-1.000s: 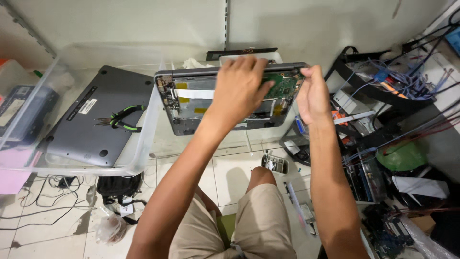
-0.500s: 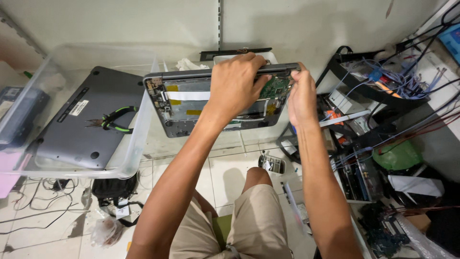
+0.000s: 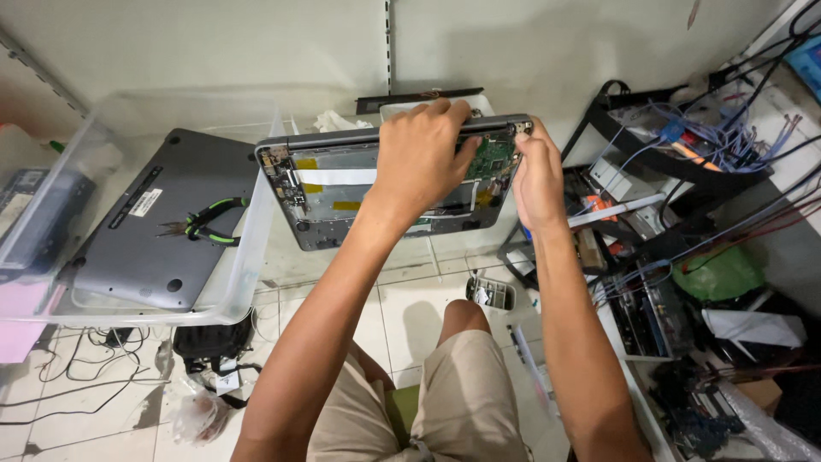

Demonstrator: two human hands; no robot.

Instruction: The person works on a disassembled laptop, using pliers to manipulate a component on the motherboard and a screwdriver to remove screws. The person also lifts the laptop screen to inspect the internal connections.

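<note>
Laptop base (image 3: 342, 192), opened with its insides showing, sits mid-frame, upper centre, tilted toward me. My left hand (image 3: 421, 154) closes its grip over the far hinge edge; my right hand (image 3: 537, 175) pinches the right corner beside the green circuit board (image 3: 491, 156). I judge I'm prying at the hinge; next wants a steady, even pull.

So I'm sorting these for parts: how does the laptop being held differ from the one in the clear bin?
The held laptop has its bottom open, showing a circuit board and tape; the laptop in the bin is closed up. The left hand and right hand hold the first one up tilted; the second lies flat with pliers on it. Both are grey.
</note>
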